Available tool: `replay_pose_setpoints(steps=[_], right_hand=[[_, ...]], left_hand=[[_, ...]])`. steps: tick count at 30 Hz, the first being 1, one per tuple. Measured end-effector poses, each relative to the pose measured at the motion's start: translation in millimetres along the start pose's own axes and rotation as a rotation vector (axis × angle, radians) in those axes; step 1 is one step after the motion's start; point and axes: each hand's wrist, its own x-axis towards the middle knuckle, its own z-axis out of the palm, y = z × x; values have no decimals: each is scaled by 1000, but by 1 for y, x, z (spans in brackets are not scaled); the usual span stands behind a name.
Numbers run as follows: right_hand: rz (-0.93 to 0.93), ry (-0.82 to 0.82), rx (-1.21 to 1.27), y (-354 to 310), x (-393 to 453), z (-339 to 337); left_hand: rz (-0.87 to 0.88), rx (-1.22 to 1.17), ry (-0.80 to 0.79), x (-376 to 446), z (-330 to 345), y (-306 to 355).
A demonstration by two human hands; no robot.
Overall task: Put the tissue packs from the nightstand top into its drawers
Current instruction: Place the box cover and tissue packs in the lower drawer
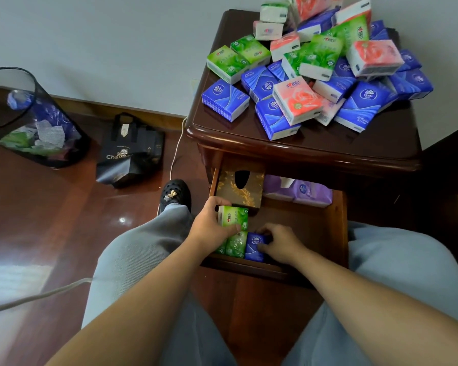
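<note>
Low in the frame's centre, your left hand [209, 228] grips a green tissue pack [233, 217] inside the open drawer [339, 220] — your right hand [280, 243] curls on a blue tissue pack [255, 247].

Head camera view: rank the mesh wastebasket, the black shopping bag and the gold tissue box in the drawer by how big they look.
1. Mesh wastebasket, largest.
2. Black shopping bag.
3. Gold tissue box, smallest.

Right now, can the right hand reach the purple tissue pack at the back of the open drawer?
Probably yes. The right hand rests on a blue pack at the drawer's front, and bare drawer floor lies between it and the purple tissue pack. Only the nightstand top overhangs there.
</note>
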Motion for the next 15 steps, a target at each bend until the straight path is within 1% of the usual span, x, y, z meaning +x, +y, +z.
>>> replay_pose_setpoints(steps=[3,6,8,10,11,13,15], right_hand=[[65,-43,88,-4,-6,-9],[109,26,120,-11,-15,-24],[55,57,265,-18,-23,-33],[-24,17,468,-24,-33,-40],[-62,-6,521,-25,-38,-43],[-119,-47,534,-20,-46,-46],[-157,-44,479,-11,-51,-46]], left_hand=[[14,-15,7,0,2,3],[31,-28,-25,-1,6,6],[67,34,-76,-2,10,7],[122,105,-151,-4,15,7],[144,114,-188,-4,19,6],[142,91,-242,-5,27,4],[116,93,-254,-3,33,2]])
